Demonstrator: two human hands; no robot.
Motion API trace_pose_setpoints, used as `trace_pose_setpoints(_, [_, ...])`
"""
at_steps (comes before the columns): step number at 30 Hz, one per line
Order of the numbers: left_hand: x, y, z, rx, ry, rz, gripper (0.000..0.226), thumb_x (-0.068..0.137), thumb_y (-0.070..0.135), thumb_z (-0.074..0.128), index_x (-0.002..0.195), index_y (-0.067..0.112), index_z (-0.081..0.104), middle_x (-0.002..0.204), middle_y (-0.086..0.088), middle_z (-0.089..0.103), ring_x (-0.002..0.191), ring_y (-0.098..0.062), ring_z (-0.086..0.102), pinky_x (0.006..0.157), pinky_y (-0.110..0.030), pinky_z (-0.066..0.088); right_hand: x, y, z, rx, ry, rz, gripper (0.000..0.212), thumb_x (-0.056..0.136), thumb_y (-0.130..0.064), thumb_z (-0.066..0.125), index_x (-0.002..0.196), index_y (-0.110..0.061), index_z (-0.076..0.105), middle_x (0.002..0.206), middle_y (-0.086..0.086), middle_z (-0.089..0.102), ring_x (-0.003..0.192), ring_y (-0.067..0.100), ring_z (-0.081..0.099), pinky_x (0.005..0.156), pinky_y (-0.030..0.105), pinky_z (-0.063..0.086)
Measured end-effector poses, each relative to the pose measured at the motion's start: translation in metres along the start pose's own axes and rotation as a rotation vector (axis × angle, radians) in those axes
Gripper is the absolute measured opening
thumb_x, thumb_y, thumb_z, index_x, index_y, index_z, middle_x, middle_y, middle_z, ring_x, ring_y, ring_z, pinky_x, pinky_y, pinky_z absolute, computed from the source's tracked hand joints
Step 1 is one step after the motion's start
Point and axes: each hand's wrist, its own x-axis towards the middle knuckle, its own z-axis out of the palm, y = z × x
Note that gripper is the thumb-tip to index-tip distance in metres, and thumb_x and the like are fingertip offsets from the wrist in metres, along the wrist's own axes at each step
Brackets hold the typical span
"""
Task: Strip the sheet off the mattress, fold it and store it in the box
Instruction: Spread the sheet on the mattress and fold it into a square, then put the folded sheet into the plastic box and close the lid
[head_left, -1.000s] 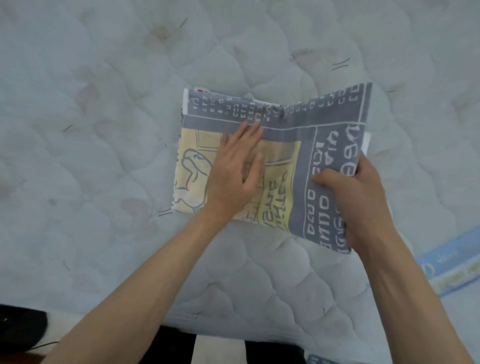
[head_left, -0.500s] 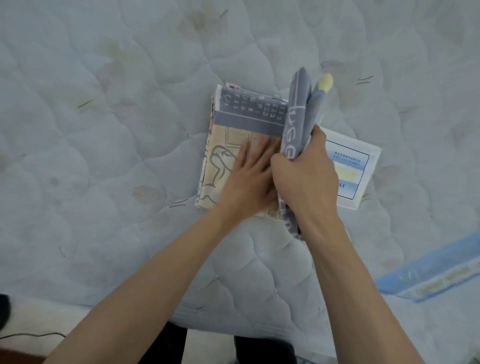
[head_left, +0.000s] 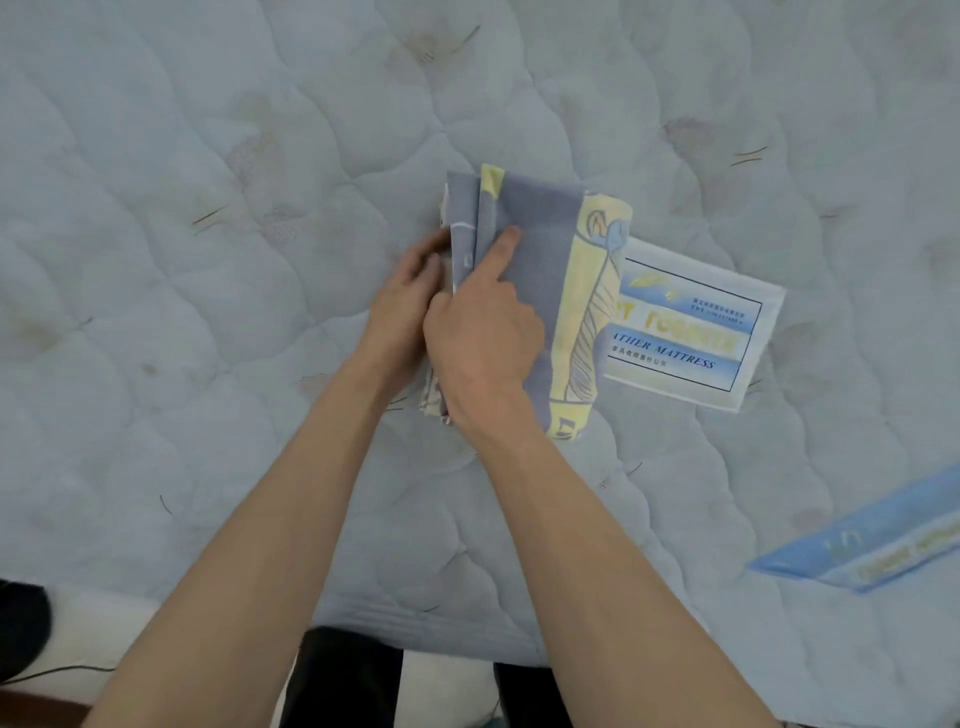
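The grey and yellow printed sheet (head_left: 556, 270) lies folded into a narrow packet on the bare quilted mattress (head_left: 208, 260). My right hand (head_left: 483, 332) lies on top of the packet, index finger stretched along the grey cloth and the other fingers curled over its left edge. My left hand (head_left: 410, 301) sits at the packet's left side, with its fingers tucked against the folded layers. No box is in view.
A sewn mattress label (head_left: 696, 332) lies just right of the sheet, partly under it. A blue printed strip (head_left: 872, 551) shows at the lower right. The mattress front edge (head_left: 426, 623) runs along the bottom, with dark legs (head_left: 343, 680) and floor below.
My right hand has carried the sheet's right half over to the left and laid it down, halving the packet's width. My left hand slid out to the left edge. The mattress label came into view.
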Motion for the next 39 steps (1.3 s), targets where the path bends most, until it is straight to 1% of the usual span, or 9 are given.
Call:
trace_pose_setpoints(5, [0.010, 0.032, 0.003, -0.010, -0.111, -0.072, 0.053, 0.095, 0.058, 0.055, 0.125, 0.014, 0.062, 0.099, 0.002, 0.075, 0.089, -0.012, 0.073, 0.073, -0.024, 0.057, -0.022, 0.024, 0.017, -0.097, 0.163, -0.203, 0.076, 0.089, -0.046, 0.047, 0.153, -0.006, 0.035, 0.107, 0.005, 0.067, 0.097, 0.029, 0.059, 0.091, 0.047, 0.035])
trace_pose_setpoints(8, [0.015, 0.034, 0.023, 0.402, 0.054, 0.043, 0.069, 0.081, 0.054, 0.077, 0.127, 0.020, 0.039, 0.118, 0.007, 0.063, 0.104, -0.011, 0.066, 0.089, -0.032, 0.054, -0.050, 0.052, 0.037, -0.077, 0.204, -0.288, 0.065, 0.095, -0.049, 0.044, 0.145, -0.009, 0.048, 0.127, 0.008, 0.058, 0.124, 0.031, 0.048, 0.113, 0.055, 0.027])
trace_pose_setpoints(11, [0.016, 0.029, 0.045, 0.576, 0.169, 0.125, 0.094, 0.079, 0.051, 0.080, 0.148, 0.018, 0.025, 0.149, -0.003, 0.044, 0.131, -0.022, 0.052, 0.107, -0.032, 0.043, -0.076, 0.083, 0.064, -0.144, 0.084, -0.426, 0.071, 0.102, -0.053, 0.035, 0.153, -0.005, 0.036, 0.162, 0.016, 0.026, 0.153, 0.034, 0.016, 0.122, 0.056, 0.012])
trace_pose_setpoints(18, [0.021, 0.022, 0.056, 0.779, 0.257, 0.200, 0.095, 0.095, 0.049, 0.064, 0.161, 0.006, 0.011, 0.163, -0.015, 0.025, 0.148, -0.028, 0.031, 0.115, -0.034, 0.029, -0.083, 0.108, 0.073, -0.129, -0.006, -0.647, 0.075, 0.102, -0.055, 0.038, 0.156, -0.003, 0.030, 0.165, 0.016, 0.017, 0.155, 0.031, 0.009, 0.124, 0.054, 0.012])
trace_pose_setpoints(22, [0.003, 0.017, 0.042, 0.671, 0.300, 0.096, 0.109, 0.078, 0.067, 0.072, 0.156, 0.010, 0.021, 0.157, -0.005, 0.043, 0.139, -0.022, 0.048, 0.111, -0.038, 0.041, -0.056, 0.126, 0.031, 0.300, 0.289, -0.189, 0.059, 0.096, -0.052, 0.048, 0.148, -0.023, 0.045, 0.161, 0.001, 0.032, 0.151, 0.022, 0.025, 0.121, 0.047, 0.021])
trace_pose_setpoints(25, [-0.025, -0.001, 0.046, 0.443, 0.334, -0.064, 0.079, 0.065, 0.067, 0.082, 0.119, 0.015, 0.058, 0.106, 0.010, 0.073, 0.091, -0.014, 0.072, 0.078, -0.031, 0.054, -0.019, 0.147, 0.003, 0.768, 0.015, 0.270, 0.065, 0.088, -0.049, 0.062, 0.143, -0.017, 0.047, 0.143, 0.002, 0.051, 0.133, 0.020, 0.047, 0.113, 0.045, 0.038])
trace_pose_setpoints(27, [-0.036, -0.010, 0.048, 0.160, 0.191, -0.144, 0.048, 0.070, 0.047, 0.090, 0.102, 0.014, 0.075, 0.091, 0.005, 0.080, 0.082, -0.014, 0.077, 0.070, -0.031, 0.060, -0.003, 0.152, -0.007, 0.820, -0.121, 0.317, 0.051, 0.084, -0.055, 0.066, 0.122, -0.021, 0.058, 0.121, -0.003, 0.065, 0.113, 0.018, 0.061, 0.100, 0.040, 0.048])
trace_pose_setpoints(31, [-0.079, -0.002, 0.034, -0.042, -0.085, -0.294, 0.039, 0.082, 0.021, 0.082, 0.118, 0.007, 0.073, 0.113, -0.015, 0.076, 0.101, -0.031, 0.075, 0.080, -0.041, 0.062, -0.028, 0.164, -0.036, 0.979, -0.270, 0.368, 0.042, 0.073, -0.062, 0.074, 0.093, -0.026, 0.067, 0.094, -0.014, 0.075, 0.084, 0.006, 0.072, 0.074, 0.026, 0.056])
trace_pose_setpoints(39, [-0.291, 0.046, 0.051, 0.124, -0.283, -0.335, 0.035, 0.085, 0.002, 0.072, 0.119, 0.010, 0.071, 0.112, -0.014, 0.076, 0.093, -0.028, 0.076, 0.072, -0.036, 0.062, -0.241, 0.235, -0.157, 1.067, -0.496, 0.485, 0.050, 0.094, -0.063, 0.050, 0.118, -0.022, 0.065, 0.112, -0.001, 0.073, 0.102, 0.022, 0.070, 0.091, 0.042, 0.056])
